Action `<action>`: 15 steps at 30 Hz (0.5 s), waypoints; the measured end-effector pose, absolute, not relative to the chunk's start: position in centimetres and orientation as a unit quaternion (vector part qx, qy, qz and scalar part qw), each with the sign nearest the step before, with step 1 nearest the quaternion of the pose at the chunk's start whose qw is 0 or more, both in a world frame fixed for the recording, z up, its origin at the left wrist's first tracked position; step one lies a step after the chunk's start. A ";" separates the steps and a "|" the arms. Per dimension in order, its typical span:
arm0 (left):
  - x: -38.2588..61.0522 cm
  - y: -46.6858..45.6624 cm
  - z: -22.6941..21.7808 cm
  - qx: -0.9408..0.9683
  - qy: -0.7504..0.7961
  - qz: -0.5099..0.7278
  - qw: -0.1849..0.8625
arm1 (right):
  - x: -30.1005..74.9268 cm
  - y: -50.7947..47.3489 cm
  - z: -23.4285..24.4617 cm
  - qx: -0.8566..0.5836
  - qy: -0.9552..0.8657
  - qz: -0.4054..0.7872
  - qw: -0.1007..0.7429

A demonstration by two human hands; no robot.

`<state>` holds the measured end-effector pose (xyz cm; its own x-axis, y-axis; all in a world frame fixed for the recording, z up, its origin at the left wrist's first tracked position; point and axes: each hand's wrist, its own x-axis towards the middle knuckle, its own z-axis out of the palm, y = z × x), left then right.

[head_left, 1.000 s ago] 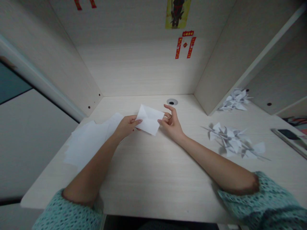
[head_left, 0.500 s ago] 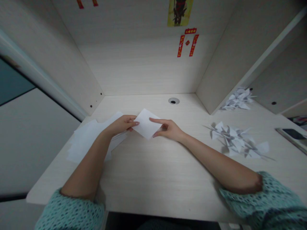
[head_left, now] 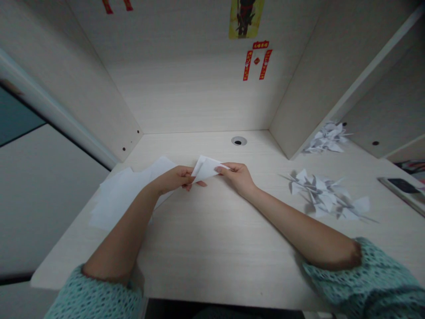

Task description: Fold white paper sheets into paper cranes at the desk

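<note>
A small white sheet of paper point(head_left: 206, 168), folded over diagonally, is held just above the desk between both hands. My left hand point(head_left: 177, 178) pinches its left corner, some fingers reaching beneath it. At the right corner my right hand point(head_left: 238, 176) grips the paper with the thumb on top. Loose white sheets point(head_left: 122, 190) lie spread on the desk to the left, partly covered by my left forearm. To the right rests a pile of folded white paper cranes point(head_left: 320, 190).
More folded paper pieces point(head_left: 328, 137) lie beyond the upright partition point(head_left: 299, 102). A phone point(head_left: 403, 188) sits at the far right. A round cable hole point(head_left: 239, 141) is near the back panel, which carries red stickers point(head_left: 257, 61).
The paper was a flat, opened diamond; now it is folded over into a narrower shape. My right thumb has moved onto its top face, and my view has shifted slightly.
</note>
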<state>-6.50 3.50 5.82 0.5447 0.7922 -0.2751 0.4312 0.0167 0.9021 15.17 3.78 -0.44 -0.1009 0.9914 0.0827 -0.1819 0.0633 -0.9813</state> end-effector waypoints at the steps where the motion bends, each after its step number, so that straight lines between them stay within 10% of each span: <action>1: -6.6 3.5 5.9 0.683 0.446 0.154 0.557 | 15.2 3.8 -0.4 -0.405 -0.487 0.550 0.544; 15: -2.2 2.4 3.2 0.527 0.515 0.479 0.478 | 14.7 2.7 0.2 -0.476 -0.504 0.423 0.584</action>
<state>-2.15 2.45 3.17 0.0116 0.9999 0.0119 0.0849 -0.0128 0.9963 14.67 2.69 0.15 0.1335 0.9735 0.1855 -0.0146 0.1891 -0.9819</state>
